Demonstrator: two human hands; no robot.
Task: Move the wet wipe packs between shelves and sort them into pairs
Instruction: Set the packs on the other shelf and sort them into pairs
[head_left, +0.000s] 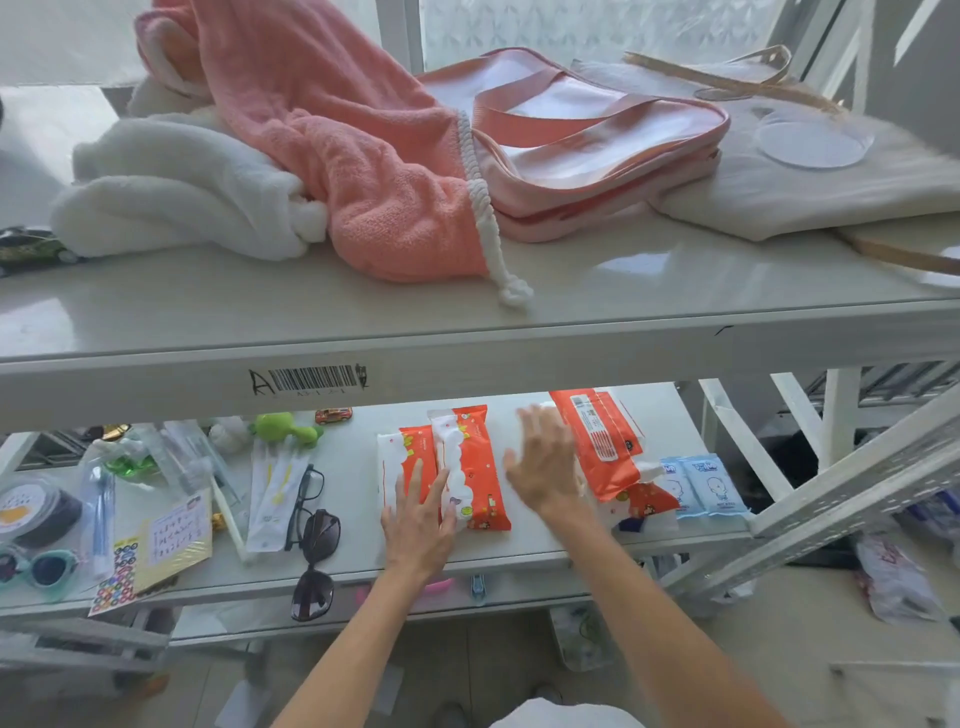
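Observation:
Two orange-and-white wet wipe packs lie side by side on the lower shelf (545, 551): the left pack (402, 457) and the right pack (475, 467). My left hand (415, 525) lies flat on their near ends, fingers spread. My right hand (545, 462) hovers open, slightly blurred, between them and another orange pack (602, 441) lying face down to the right, with one more orange pack (649, 499) partly under it. Two small blue wipe packs (704, 486) sit at the shelf's right end.
The upper shelf (363, 312) holds a pink towel (332, 130), a white towel (171, 192) and a pink bag (597, 150). Left on the lower shelf lie sunglasses (317, 551), glasses, a green toy (283, 428), stickers and small packets. A metal frame (831, 499) slants at the right.

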